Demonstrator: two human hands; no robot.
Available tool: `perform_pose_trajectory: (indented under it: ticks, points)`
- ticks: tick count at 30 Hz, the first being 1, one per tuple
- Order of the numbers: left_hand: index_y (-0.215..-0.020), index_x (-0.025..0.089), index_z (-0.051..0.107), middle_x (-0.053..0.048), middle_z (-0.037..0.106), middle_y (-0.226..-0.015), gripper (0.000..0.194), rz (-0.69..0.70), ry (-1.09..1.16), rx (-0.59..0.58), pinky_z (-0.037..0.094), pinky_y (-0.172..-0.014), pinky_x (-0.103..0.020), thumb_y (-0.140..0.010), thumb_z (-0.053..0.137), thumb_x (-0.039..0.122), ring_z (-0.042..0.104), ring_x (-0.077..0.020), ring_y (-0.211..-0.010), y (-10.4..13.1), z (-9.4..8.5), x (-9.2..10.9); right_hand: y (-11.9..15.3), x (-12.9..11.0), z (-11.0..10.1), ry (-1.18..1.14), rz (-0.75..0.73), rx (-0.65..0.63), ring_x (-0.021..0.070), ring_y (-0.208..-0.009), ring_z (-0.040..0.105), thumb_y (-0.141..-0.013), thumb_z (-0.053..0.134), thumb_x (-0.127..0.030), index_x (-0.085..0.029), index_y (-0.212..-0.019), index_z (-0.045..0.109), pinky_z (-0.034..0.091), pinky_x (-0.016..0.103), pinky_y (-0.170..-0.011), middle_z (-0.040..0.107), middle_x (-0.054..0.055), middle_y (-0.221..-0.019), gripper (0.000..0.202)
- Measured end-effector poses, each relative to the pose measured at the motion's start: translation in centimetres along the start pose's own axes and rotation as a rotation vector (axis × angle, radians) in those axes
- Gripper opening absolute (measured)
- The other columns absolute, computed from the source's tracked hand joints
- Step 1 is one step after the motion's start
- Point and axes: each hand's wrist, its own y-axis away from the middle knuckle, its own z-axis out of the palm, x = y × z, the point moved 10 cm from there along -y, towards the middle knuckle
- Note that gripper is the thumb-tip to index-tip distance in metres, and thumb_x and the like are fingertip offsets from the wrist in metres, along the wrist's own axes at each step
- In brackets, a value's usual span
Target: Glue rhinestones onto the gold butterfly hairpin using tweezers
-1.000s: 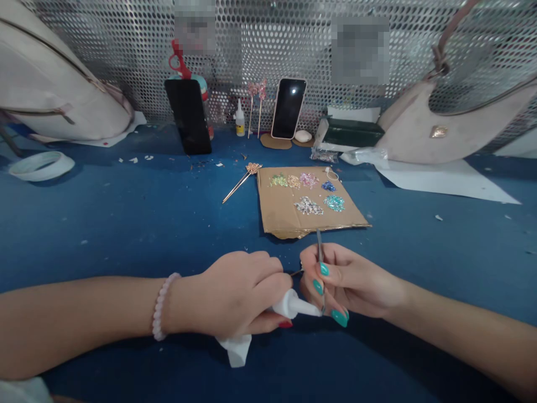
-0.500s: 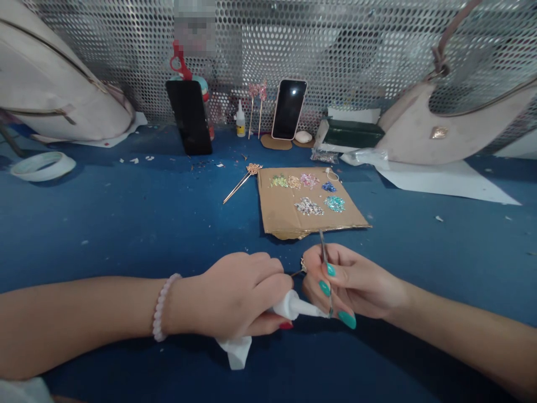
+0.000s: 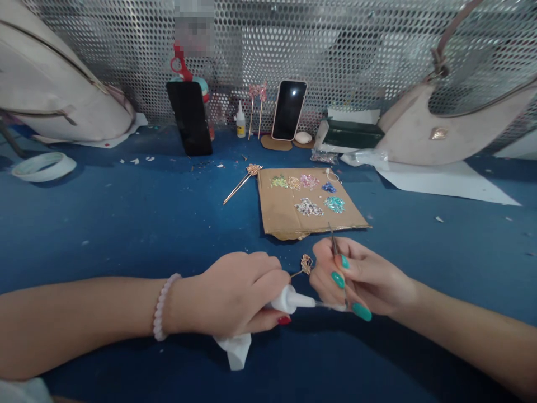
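My left hand (image 3: 239, 294) is closed around a white glue bottle (image 3: 287, 300), its nozzle pointing right. A gold hairpin (image 3: 306, 263) with a flower-shaped end sticks out from the same fist, and a white tissue (image 3: 239, 351) shows below it. My right hand (image 3: 356, 277) pinches metal tweezers (image 3: 333, 240). Between the nozzle and the lower part of the tweezers stretches a clear strand. Beyond the hands lies a cardboard piece (image 3: 281, 210) bearing several small heaps of coloured stones, among them silver (image 3: 309, 207) and turquoise (image 3: 334, 204) ones.
Another gold hairpin (image 3: 239, 186) touches the cardboard's left corner. Behind stand two phones (image 3: 191, 117) (image 3: 289, 110), a small glue bottle (image 3: 240, 122) and red scissors (image 3: 180, 64). A tape roll (image 3: 44, 167) and a backpack (image 3: 62, 84) are left; a handbag (image 3: 457, 123) is right.
My right hand has moved a little right and up with the tweezers, away from the nozzle, drawing out a clear strand. The held hairpin's flower end is now uncovered. My left hand has barely moved.
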Motion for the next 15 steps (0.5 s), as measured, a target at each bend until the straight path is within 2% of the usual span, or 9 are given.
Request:
perform_pose_trajectory:
  ticks: [10, 15]
  points:
    - [-0.094, 0.017, 0.042, -0.006, 0.058, -0.082, 0.016, -0.047, 0.057, -0.014, 0.041, -0.055, -0.028, -0.095, 0.033, 0.03, 0.052, -0.0183, -0.067, 0.0, 0.0, -0.5, 0.3, -2.0, -0.4, 0.087, -0.054, 0.092, 0.0088, -0.047, 0.043, -0.083, 0.063, -0.032, -0.019, -0.071, 0.061, 0.03, 0.02, -0.045, 0.046, -0.005, -0.043, 0.018]
    - [-0.094, 0.016, 0.043, -0.006, 0.057, -0.079, 0.021, -0.085, 0.086, -0.016, 0.041, -0.055, -0.028, -0.095, 0.032, 0.034, 0.051, -0.0184, -0.065, 0.1, 0.3, -1.0, 0.6, -2.2, -0.9, 0.164, -0.071, 0.113, 0.0087, -0.048, 0.05, -0.081, 0.065, -0.035, -0.017, -0.074, 0.062, 0.035, 0.022, -0.049, 0.053, -0.003, -0.051, 0.02]
